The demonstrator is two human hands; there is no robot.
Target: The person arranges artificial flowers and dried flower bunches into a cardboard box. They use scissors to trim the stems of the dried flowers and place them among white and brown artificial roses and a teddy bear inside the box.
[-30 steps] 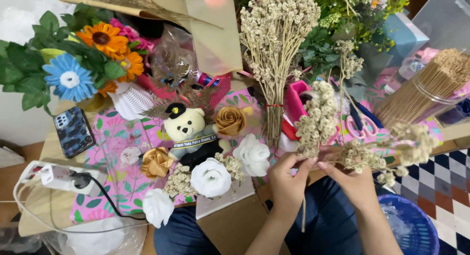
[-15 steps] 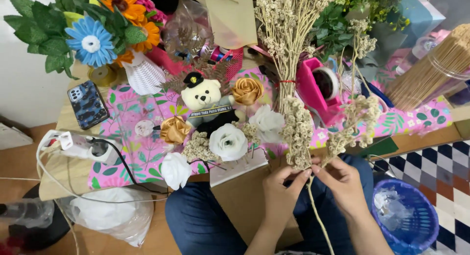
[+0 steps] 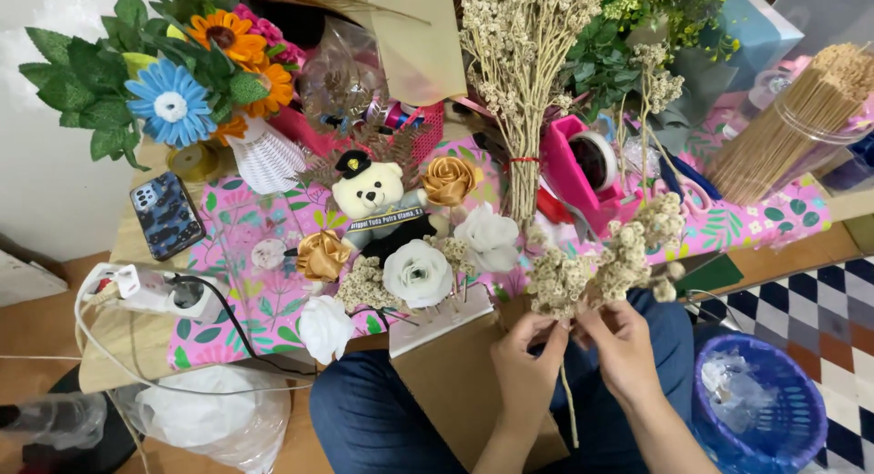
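Observation:
My left hand [image 3: 526, 356] and my right hand [image 3: 622, 342] sit side by side over my lap, both pinching the stems of small dried white flower sprigs [image 3: 601, 260]. One thin stem hangs down between my hands. Just left of them lies an arrangement with a white teddy bear in a black cap [image 3: 369, 193], white roses [image 3: 417, 272] and gold roses [image 3: 448, 178] on a pink patterned table cover [image 3: 264, 301]. A tall tied bunch of dried flowers [image 3: 526, 64] stands behind my hands.
A pink tape dispenser [image 3: 583, 169], a jar of wooden skewers [image 3: 792, 119], artificial flowers [image 3: 173, 82], a phone [image 3: 167, 216] and a power strip with cable [image 3: 150, 290] crowd the table. A blue basket [image 3: 760, 410] stands at my right, a plastic bag [image 3: 196, 415] at my left.
My view has shifted left and down over the table. My hands have drawn closer together and nearer my lap, gathering the sprigs into one small cluster.

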